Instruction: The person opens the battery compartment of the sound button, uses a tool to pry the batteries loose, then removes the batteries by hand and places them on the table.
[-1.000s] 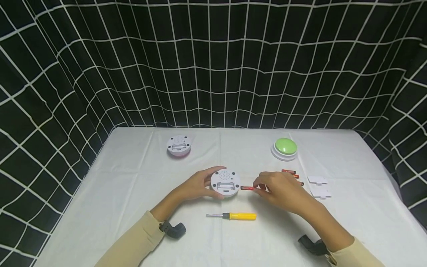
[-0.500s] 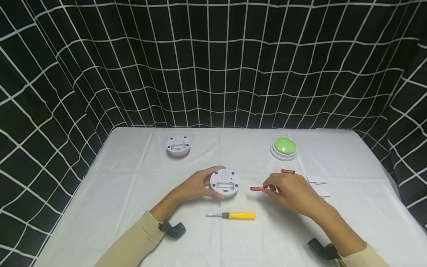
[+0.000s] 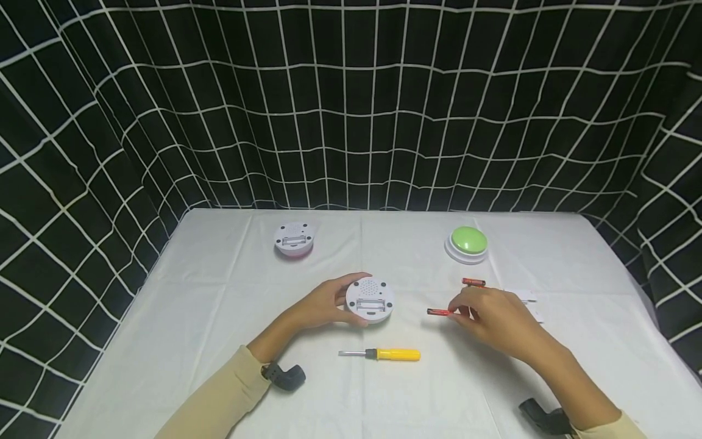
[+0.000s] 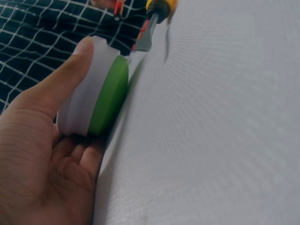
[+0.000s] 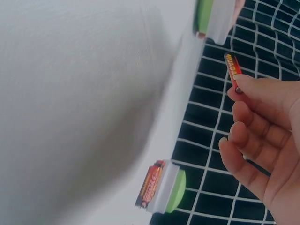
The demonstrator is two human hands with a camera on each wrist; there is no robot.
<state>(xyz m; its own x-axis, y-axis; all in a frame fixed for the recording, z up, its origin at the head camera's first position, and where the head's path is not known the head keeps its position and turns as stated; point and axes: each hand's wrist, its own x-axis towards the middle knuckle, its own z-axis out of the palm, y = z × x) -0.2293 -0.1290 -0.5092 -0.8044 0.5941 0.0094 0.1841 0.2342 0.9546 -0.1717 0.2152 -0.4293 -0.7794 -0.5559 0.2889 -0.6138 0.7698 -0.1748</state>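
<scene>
My left hand point(image 3: 320, 306) grips a round white button device point(image 3: 370, 313) by its side, with fingers and thumb on opposite edges. The device lies upside down, showing a bare battery compartment and small dark feet. Its green dome point(image 4: 108, 96) faces the tablecloth in the left wrist view. To its right, my right hand point(image 3: 493, 320) pinches a red battery point(image 3: 437, 312) between thumb and index finger. One end of the battery point(image 5: 231, 65) points out past the fingertips, and the other fingers are loosely bent.
A yellow-handled screwdriver point(image 3: 397, 355) lies in front of the device. Behind are an upturned button device point(image 3: 294, 238) at left and an upright green button point(image 3: 468, 241) at right. Red batteries point(image 3: 473, 282) and white covers point(image 3: 533, 312) lie partly hidden behind my right hand.
My right hand has drawn back to the right with the battery, from right beside the device to a gap away. The left hand and the device have stayed in place.
</scene>
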